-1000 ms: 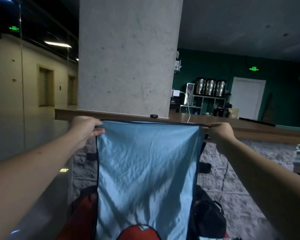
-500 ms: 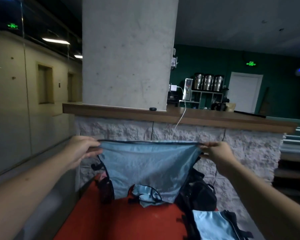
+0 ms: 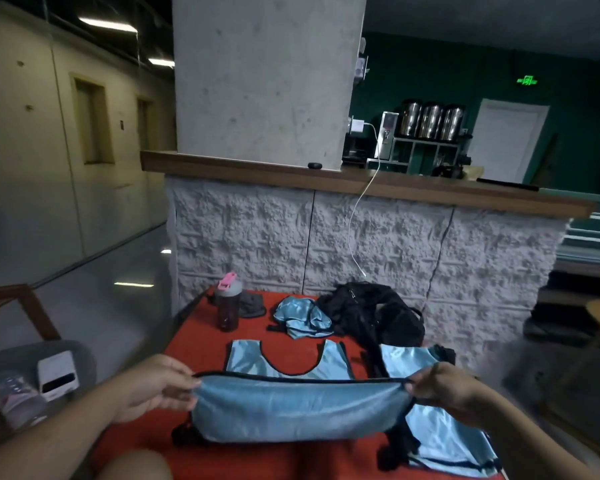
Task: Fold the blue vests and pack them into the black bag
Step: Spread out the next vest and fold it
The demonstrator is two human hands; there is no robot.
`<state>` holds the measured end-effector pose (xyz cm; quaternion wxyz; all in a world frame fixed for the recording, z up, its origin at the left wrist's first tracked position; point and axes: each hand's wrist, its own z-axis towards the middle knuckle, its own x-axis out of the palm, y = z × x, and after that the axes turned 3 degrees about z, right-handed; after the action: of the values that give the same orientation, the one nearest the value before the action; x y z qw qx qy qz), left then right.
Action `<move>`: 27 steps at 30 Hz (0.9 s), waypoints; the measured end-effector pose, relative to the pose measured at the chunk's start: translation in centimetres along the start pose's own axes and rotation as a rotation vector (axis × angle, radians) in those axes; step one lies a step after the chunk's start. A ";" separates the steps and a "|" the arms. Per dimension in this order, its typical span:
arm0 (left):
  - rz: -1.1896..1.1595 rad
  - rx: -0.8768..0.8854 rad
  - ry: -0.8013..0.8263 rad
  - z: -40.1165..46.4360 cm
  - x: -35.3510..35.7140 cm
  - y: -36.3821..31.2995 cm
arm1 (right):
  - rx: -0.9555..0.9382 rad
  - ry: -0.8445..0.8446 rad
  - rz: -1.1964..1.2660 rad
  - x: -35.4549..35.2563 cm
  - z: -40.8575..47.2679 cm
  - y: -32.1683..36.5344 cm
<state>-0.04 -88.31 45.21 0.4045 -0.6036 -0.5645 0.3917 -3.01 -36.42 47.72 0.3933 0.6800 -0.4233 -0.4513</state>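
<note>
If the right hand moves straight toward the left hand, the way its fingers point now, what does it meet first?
Probably only the blue vest it already pinches: the right hand points along the black-trimmed hem toward the left hand. Nothing else shows between them, though depth is unclear.

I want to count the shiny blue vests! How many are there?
3. One vest is stretched between both hands, one crumpled vest lies beside the black bag, and one flat vest is on the right. More may be hidden in the bag.
</note>
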 end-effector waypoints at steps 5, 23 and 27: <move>0.050 -0.014 -0.026 1.8 0.2 1.7 | 0.024 0.028 0.058 0.7 1.4 -3.0; 0.184 0.054 -0.359 21.4 0.8 3.5 | 0.011 -0.335 0.192 4.8 21.6 -6.9; 0.170 0.034 -0.403 25.2 1.7 5.8 | 0.025 -0.368 0.193 5.9 25.8 -9.3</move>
<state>-21.25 -85.62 30.59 0.2590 -0.5519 -0.5742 0.5465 -23.99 -42.74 30.25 0.3424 0.5471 -0.5568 -0.5229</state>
